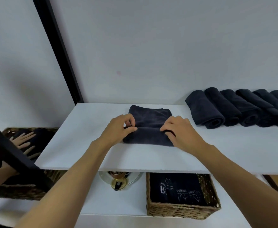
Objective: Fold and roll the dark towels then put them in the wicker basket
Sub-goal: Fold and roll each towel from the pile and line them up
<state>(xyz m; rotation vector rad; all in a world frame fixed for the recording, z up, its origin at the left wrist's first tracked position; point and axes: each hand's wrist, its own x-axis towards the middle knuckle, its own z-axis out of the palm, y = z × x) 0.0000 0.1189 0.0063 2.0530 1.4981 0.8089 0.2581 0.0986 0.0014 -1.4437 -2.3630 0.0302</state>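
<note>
A dark towel (149, 119) lies folded on the white shelf (79, 145), its near part rolled up. My left hand (118, 130) pinches the left end of the roll. My right hand (177, 132) grips the right end, fingers curled over the fold. Several rolled dark towels (233, 107) lie in a row at the back right of the shelf. A wicker basket (182, 209) stands on the lower shelf below, holding dark folded cloth with white print.
Another person's hand (24, 140) rests on dark cloth in a second wicker basket (8, 131) at the left. A black frame bar (19, 158) crosses the left foreground. A glass and brass object (118, 180) sits on the lower shelf.
</note>
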